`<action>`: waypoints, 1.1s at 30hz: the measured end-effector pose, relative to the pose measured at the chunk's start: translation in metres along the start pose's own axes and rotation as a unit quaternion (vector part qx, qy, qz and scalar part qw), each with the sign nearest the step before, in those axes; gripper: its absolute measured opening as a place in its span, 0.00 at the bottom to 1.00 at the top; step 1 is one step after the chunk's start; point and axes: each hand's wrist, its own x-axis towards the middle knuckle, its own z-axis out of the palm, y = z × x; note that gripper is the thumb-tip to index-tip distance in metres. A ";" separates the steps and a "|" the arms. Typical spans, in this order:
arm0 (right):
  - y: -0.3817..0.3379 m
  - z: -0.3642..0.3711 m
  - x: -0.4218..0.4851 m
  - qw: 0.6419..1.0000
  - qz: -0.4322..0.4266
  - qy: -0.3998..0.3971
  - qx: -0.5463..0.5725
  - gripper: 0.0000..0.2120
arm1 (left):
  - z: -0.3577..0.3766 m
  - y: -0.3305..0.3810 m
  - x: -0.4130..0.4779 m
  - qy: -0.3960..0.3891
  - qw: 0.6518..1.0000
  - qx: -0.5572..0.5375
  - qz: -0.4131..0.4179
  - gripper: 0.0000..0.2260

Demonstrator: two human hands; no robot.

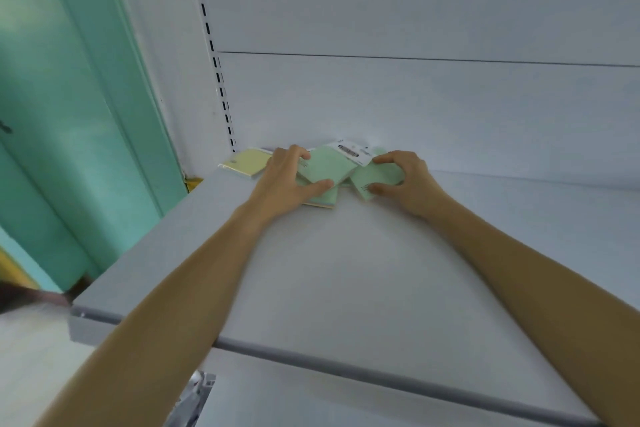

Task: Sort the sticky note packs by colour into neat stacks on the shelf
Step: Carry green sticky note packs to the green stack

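Observation:
Several pale green sticky note packs lie in a loose pile at the back of the white shelf [346,270]. My left hand [287,180] grips the top green pack [325,165] between thumb and fingers. My right hand [405,180] pinches another green pack [375,180] just to the right of it. A yellow pack [247,163] lies flat at the back left, beside my left hand. A white header card [353,151] with dark print pokes out behind the green packs. Under the pile, edges of other packs [322,203] show.
The shelf's back panel [415,97] rises right behind the packs. A slotted upright [221,80] runs up at the left. A green door or wall [69,114] stands left of the shelf. The shelf's front lip [311,357] runs across below my forearms.

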 end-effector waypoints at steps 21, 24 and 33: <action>-0.005 -0.056 -0.012 0.989 0.123 -0.063 0.043 0.16 | -0.023 0.008 -0.003 0.029 0.990 -0.125 -0.058 0.14; -0.004 -0.061 -0.026 0.985 0.146 -0.051 0.081 0.18 | -0.020 0.016 -0.006 0.029 0.980 -0.189 -0.054 0.15; 0.018 -0.111 -0.094 0.956 0.160 0.096 0.227 0.22 | 0.011 0.084 -0.011 -0.062 0.958 -0.281 -0.014 0.21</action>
